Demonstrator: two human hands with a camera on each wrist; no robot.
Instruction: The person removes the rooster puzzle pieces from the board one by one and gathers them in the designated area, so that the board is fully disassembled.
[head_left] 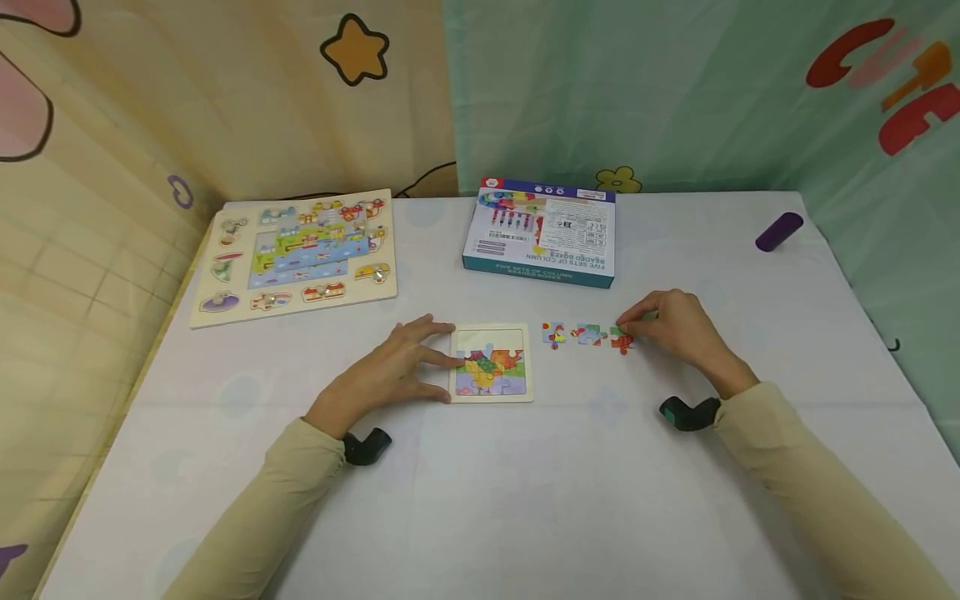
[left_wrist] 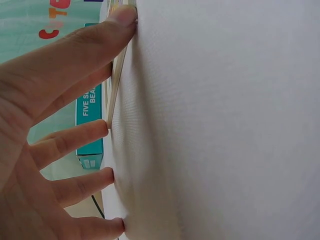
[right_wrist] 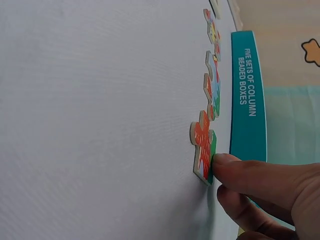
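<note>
In the head view, a small square puzzle tray with a pale frame lies flat, its lower part filled with picture pieces and its upper strip bare. My left hand is spread along the tray's left side, thumb and fingertips touching the frame. To the tray's right, a chick-patterned puzzle piece and a blue-green piece lie in a row. At the row's right end, my right hand pinches a red and green puzzle piece by its edge; the fingertips hide part of it.
Behind the tray lies a bead-set box. A large wooden knob puzzle board with flat picture sheets on it sits at the back left. A purple cylinder rests at the back right. Patterned curtains hang behind the white table.
</note>
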